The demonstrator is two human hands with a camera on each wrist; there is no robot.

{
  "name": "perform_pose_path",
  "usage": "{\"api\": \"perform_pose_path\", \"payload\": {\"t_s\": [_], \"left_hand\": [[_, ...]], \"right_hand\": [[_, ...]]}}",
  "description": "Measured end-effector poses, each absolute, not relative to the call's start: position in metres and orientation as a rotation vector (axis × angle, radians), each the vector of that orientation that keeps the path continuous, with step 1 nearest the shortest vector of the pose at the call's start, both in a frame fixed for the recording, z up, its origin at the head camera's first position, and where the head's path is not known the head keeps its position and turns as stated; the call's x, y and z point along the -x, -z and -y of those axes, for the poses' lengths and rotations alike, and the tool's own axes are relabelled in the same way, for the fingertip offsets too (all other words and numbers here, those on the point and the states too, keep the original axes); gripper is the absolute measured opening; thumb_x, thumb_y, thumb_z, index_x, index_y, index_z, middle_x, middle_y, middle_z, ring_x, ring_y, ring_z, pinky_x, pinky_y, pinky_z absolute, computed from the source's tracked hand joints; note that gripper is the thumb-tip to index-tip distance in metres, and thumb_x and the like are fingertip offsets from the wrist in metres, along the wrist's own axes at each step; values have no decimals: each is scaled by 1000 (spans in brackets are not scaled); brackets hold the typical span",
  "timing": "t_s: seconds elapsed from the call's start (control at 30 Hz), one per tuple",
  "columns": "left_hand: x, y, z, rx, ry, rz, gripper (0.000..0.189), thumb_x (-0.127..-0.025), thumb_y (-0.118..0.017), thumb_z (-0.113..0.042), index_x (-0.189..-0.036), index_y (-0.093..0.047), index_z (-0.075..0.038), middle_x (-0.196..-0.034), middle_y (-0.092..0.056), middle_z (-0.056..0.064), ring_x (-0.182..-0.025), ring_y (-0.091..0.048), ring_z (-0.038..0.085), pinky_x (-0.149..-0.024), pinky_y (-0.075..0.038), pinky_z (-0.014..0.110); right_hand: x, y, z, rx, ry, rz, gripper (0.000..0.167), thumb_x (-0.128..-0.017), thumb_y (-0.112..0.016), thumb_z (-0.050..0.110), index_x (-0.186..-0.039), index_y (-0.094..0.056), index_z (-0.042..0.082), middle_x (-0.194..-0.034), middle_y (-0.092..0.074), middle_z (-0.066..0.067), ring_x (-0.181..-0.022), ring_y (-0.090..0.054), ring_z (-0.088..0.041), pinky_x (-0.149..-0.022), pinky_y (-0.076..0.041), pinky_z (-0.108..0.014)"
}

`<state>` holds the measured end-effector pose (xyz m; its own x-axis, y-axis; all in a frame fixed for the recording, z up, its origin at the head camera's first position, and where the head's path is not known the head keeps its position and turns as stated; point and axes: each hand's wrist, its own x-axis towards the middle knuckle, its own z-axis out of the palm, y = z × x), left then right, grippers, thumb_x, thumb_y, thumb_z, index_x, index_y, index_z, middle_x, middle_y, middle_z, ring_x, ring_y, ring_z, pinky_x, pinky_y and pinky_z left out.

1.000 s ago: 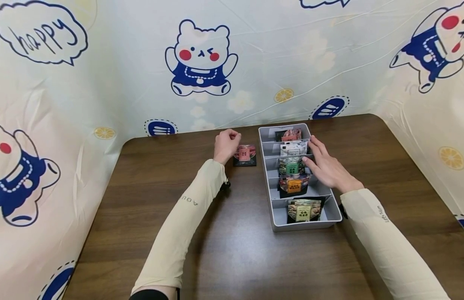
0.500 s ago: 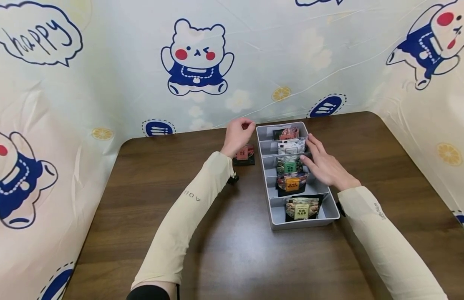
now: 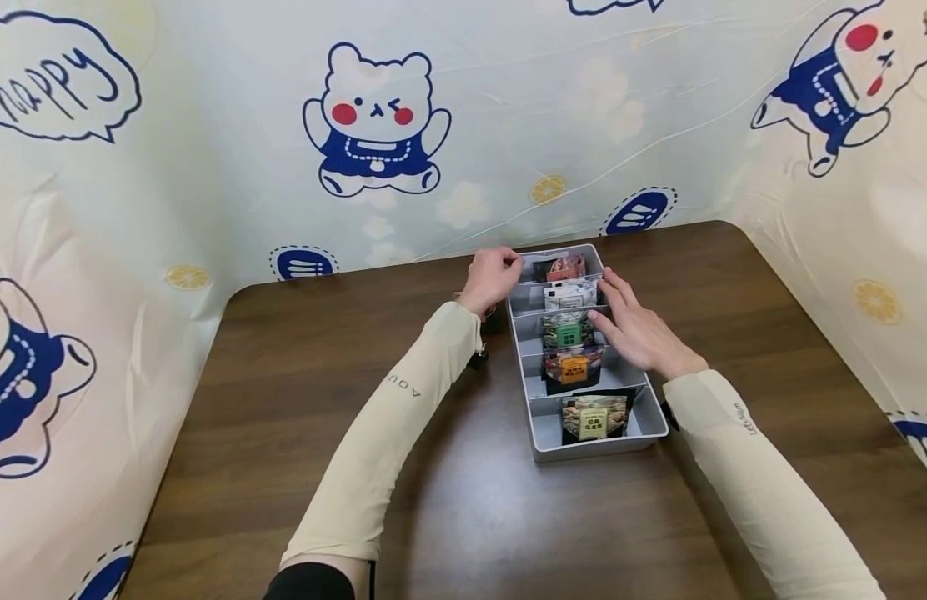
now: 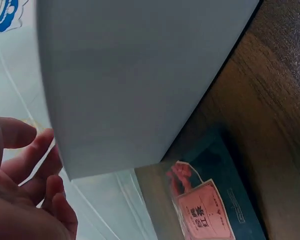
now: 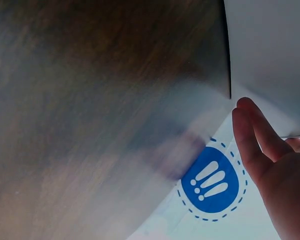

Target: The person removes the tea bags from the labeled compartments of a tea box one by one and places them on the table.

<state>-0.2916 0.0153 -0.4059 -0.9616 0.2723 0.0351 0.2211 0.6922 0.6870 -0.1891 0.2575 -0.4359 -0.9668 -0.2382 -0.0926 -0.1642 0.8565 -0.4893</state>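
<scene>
A grey divided tray holds tea sachets in its compartments: red-labelled, white, green, orange and yellow-labelled. My left hand is at the tray's far-left corner with fingers loosely bent; in the left wrist view its fingertips meet the wall's edge, nothing showing between them. Another red-labelled tea sachet lies on the table beside the tray, mostly hidden under my left wrist in the head view. My right hand rests at the right rim, fingers extended, thumb reaching inside near the green sachet.
The brown wooden table extends around the tray. A cartoon-printed cloth hangs behind the table and along both sides, close past the tray's far end.
My left hand has moved right, past the loose red-labelled sachet, to the tray's far-left corner. The right hand has kept its place at the rim. The head view has shifted slightly.
</scene>
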Motion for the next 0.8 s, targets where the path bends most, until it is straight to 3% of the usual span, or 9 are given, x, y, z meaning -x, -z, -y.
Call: {"api": "perform_pose_path", "payload": {"t_s": [0.07, 0.13, 0.23, 0.33, 0.57, 0.8], "left_hand": [[292, 408, -19, -438, -1054, -2851, 30, -100, -47, -25, -111, -71, -11, -105, -69, 4, -100, -52, 28, -94, -36, 42], [292, 408, -22, -459, -965, -2867, 30, -101, -45, -25, -95, -71, -10, -95, -67, 5, -104, -46, 28, -90, -29, 44], [291, 409, -25, -451, -890, -2870, 38, -101, -43, -24, -69, -58, -12, -71, -55, 3, -97, -40, 29, -82, -20, 42], [289, 409, -29, -423, -836, -2865, 42, -101, -42, -24, -60, -45, -16, -63, -45, 2, -92, -35, 28, -78, -14, 41], [288, 411, -39, -300, -804, -2870, 36, -99, -45, -24, -64, -52, -17, -78, -56, 3, -93, -34, 28, -78, -13, 44], [286, 409, -50, -190, -745, -2813, 37, -99, -43, -30, -66, -47, -14, -93, -54, 8, -101, -35, 32, -80, -18, 46]], "right_hand": [[189, 436, -257, 304, 745, -2877, 76, -100, -27, 57, -156, -5, 9, -164, 12, -3, -129, -44, -47, -107, -31, -61], [189, 436, -256, 301, 746, -2875, 77, -100, -27, 57, -156, -4, 9, -164, 12, -4, -130, -42, -47, -107, -31, -61], [189, 435, -256, 299, 741, -2872, 76, -100, -26, 56, -156, -3, 10, -164, 12, -3, -131, -41, -47, -108, -30, -61], [189, 435, -256, 307, 733, -2872, 75, -101, -26, 54, -156, -3, 9, -163, 12, -4, -131, -41, -48, -108, -30, -61], [189, 435, -256, 310, 740, -2883, 74, -102, -27, 54, -156, -5, 9, -164, 11, -3, -130, -43, -48, -106, -32, -61], [189, 436, -257, 308, 738, -2895, 73, -102, -26, 54, -156, -6, 9, -164, 10, -2, -129, -44, -47, -105, -34, -61]]}}
